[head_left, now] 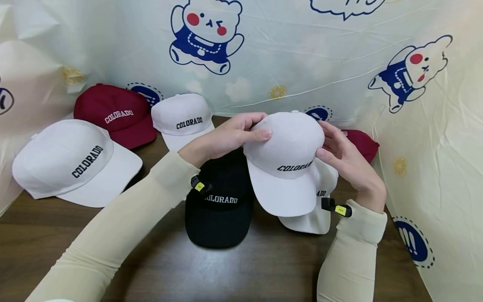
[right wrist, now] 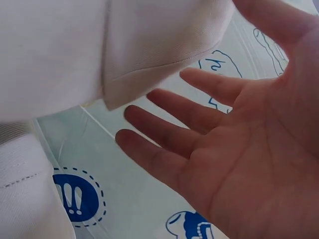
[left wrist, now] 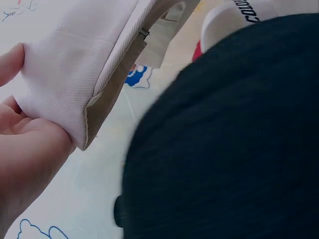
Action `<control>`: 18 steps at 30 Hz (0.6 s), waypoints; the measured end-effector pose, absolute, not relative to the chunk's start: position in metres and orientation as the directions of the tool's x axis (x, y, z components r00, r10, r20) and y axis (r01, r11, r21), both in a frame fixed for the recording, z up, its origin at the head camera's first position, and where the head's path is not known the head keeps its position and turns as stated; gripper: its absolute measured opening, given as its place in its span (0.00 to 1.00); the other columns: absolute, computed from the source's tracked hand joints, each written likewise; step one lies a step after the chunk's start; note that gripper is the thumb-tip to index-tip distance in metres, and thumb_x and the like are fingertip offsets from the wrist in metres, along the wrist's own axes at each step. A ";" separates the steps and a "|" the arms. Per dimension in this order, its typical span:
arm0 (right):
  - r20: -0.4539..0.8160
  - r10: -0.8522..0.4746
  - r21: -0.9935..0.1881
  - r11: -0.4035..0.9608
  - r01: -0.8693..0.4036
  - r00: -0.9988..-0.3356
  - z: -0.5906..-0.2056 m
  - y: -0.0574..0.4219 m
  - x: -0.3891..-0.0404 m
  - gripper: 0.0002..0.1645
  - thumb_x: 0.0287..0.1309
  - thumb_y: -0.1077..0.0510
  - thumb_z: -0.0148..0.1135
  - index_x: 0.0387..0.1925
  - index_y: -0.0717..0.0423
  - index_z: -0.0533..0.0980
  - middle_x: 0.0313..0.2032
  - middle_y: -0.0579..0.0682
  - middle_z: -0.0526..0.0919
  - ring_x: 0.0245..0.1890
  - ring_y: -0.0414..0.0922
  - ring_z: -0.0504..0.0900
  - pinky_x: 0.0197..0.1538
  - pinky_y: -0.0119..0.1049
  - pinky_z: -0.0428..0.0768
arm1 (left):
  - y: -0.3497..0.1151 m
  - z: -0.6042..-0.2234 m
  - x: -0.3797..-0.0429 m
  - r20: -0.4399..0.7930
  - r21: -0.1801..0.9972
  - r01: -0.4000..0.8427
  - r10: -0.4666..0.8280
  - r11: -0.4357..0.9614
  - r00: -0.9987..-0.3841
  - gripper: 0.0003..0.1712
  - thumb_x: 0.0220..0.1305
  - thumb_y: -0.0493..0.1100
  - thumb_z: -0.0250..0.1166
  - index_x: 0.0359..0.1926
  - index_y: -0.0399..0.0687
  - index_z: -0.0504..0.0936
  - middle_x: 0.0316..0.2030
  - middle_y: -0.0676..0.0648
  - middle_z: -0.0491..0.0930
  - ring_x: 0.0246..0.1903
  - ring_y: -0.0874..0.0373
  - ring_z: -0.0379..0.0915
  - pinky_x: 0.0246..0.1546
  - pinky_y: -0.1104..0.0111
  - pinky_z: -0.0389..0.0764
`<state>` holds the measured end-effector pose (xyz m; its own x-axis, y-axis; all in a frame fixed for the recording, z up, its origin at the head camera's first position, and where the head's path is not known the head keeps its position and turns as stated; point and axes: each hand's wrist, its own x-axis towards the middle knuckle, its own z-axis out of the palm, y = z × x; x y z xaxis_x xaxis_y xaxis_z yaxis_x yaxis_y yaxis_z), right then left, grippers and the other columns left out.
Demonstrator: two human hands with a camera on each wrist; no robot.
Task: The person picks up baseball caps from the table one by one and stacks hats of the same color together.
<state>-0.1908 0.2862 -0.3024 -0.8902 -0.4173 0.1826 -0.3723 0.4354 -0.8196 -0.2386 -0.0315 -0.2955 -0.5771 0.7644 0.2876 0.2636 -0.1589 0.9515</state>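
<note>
A white baseball cap [head_left: 284,142] with dark COLORADO lettering is held up in front of me, brim tilted downward. My left hand [head_left: 230,136] pinches its left side, thumb on the crown. On the other side, my right hand [head_left: 351,161] has its fingers spread beside the crown, thumb tip right at the cap. The right wrist view shows those fingers [right wrist: 204,122] extended alongside the cap's lower edge. Behind the held cap, a second white cap [head_left: 320,214] is partly hidden. A black cap [head_left: 219,218] lies left of it, below my left forearm.
At left, a large white cap [head_left: 60,155] rests on the brown table [head_left: 170,268]. A maroon cap [head_left: 113,111] and another white cap [head_left: 185,113] sit at the back. Another maroon cap [head_left: 364,144] shows behind my right hand. A printed sheet [head_left: 294,54] walls the table.
</note>
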 end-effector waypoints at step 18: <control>0.046 -0.390 -0.791 0.548 -0.272 -0.920 -0.301 0.318 -0.173 0.31 0.62 0.59 0.61 0.64 0.45 0.61 0.56 0.47 0.70 0.51 0.49 0.73 0.47 0.31 0.78 | 0.003 -0.319 -0.226 0.162 0.983 0.170 0.771 -0.071 -0.616 0.14 0.71 0.43 0.56 0.53 0.44 0.71 0.48 0.44 0.76 0.45 0.51 0.74 0.47 0.60 0.76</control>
